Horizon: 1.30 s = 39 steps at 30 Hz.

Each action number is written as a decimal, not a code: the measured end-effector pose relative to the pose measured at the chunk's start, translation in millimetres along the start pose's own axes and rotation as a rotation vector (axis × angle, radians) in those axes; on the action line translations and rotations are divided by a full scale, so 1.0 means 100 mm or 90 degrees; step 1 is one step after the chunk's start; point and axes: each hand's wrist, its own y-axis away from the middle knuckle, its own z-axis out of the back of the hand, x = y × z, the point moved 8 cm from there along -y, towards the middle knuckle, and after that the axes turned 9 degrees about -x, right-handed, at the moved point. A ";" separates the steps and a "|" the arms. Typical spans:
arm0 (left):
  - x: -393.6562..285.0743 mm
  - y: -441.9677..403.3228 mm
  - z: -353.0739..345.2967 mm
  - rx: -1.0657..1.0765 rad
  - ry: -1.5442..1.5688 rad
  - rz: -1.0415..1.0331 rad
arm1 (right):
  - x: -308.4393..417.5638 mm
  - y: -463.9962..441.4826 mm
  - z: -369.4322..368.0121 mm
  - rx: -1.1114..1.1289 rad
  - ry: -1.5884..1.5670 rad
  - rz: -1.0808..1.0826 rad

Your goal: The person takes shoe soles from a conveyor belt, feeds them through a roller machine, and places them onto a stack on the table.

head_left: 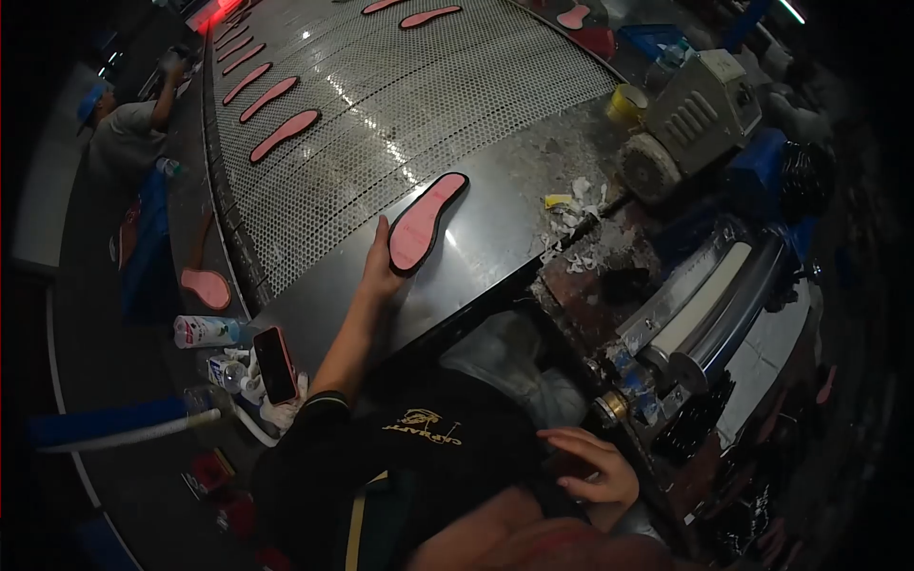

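Note:
My left hand [383, 271] grips a pink insole [424, 224] with a black rim by its heel end, fingers hidden beneath it. The insole is held over a smooth metal plate [476, 233] at the near end of a mesh conveyor [381, 114]. Close to my body, my right hand [598, 471] is held low with its fingers loosely bent and apart, and nothing shows in it. More pink insoles [286, 135] lie in a row along the conveyor's left side. Another insole [430, 17] rests farther up the belt.
A roller machine [705, 314] stands at the right, below a grey motor housing [700, 109] and white scraps [576, 214]. At the left are a phone [275, 365], a bottle [207, 331] and a loose pink insole [206, 287]. A person [129, 133] in a blue cap stands beyond.

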 end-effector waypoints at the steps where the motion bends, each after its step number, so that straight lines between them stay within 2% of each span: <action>1: -0.06 -0.17 -0.06 -0.004 0.000 -0.002 | 0.02 0.02 0.00 -0.007 0.001 -0.001; 3: -0.30 -0.65 -0.34 0.029 0.001 -0.018 | 0.05 0.05 -0.01 -0.024 0.008 -0.001; 4: -0.48 -0.90 -0.56 0.041 0.009 -0.015 | 0.12 0.05 -0.01 -0.045 0.026 0.042; 6: -1.04 -1.40 -1.06 0.034 -0.087 -0.103 | 0.24 0.08 -0.03 -0.075 0.050 0.086; 8: -1.54 -1.98 -1.48 0.310 -0.058 -0.032 | 0.12 0.11 -0.04 -0.089 0.040 -0.077; 9: -1.77 -2.21 -1.49 0.276 0.032 -0.021 | 0.11 0.14 -0.07 -0.096 0.040 -0.083; 10: -1.91 -2.42 -1.29 0.104 0.082 -0.066 | 0.08 0.17 -0.09 -0.105 0.027 -0.088; 12: -1.88 -2.65 -0.90 -0.018 -0.017 -0.101 | 0.05 0.28 -0.11 -0.119 0.017 -0.094; 14: -1.52 -2.75 -0.63 -0.114 -0.146 -0.111 | 0.01 0.47 -0.09 -0.195 -0.005 -0.089; 15: -1.26 -2.83 -0.51 -0.076 -0.204 -0.136 | 0.01 0.54 -0.10 -0.205 -0.009 -0.086; 16: -1.03 -2.83 -0.40 -0.038 -0.264 -0.159 | 0.01 0.65 -0.02 -0.277 0.006 -0.109; 18: -0.62 -2.14 -0.58 -0.052 -0.377 -0.210 | -0.03 0.92 0.17 -0.426 0.031 -0.154; 20: -0.34 -1.56 -0.84 0.042 -0.527 -0.298 | -0.06 1.26 0.39 -0.592 0.050 -0.166; 21: -0.26 -1.27 -0.95 0.043 -0.502 -0.294 | -0.07 1.43 0.56 -0.688 0.064 -0.160; 22: -0.18 -1.03 -1.07 0.062 -0.483 -0.283 | -0.18 1.71 0.76 -0.796 0.120 -0.220; 23: -0.07 -0.90 -1.10 0.077 -0.460 -0.277 | -0.20 1.97 0.99 -0.839 0.297 -0.251; 24: -0.01 -0.77 -1.19 0.119 -0.499 -0.324 | -0.30 2.28 1.19 -0.923 0.406 -0.242; 25: 0.13 -0.74 -1.15 0.132 -0.484 -0.291 | -0.26 2.50 1.31 -1.013 0.489 -0.296; 26: 0.20 -0.63 -1.15 0.118 -0.544 -0.298 | -0.39 2.91 1.39 -1.025 0.756 -0.369; 28: 0.40 -0.50 -1.07 0.122 -0.591 -0.320 | -0.58 3.36 1.61 -1.020 0.798 -0.430; 29: 0.48 -0.41 -1.10 0.115 -0.579 -0.271 | -0.74 3.49 1.68 -1.022 0.800 -0.442; 30: 0.52 -0.33 -1.10 0.098 -0.567 -0.227 | -0.83 3.53 1.74 -1.032 0.794 -0.447; 33: 0.59 -0.27 -1.11 0.104 -0.571 -0.216 | -1.10 3.46 1.95 -1.076 0.717 -0.476; 35: 0.65 -0.19 -1.12 0.105 -0.565 -0.204 | -1.32 3.46 2.08 -1.107 0.591 -0.543; 39: 0.83 0.00 -1.23 0.154 -0.602 -0.130 | -1.81 3.70 2.39 -1.098 0.449 -0.587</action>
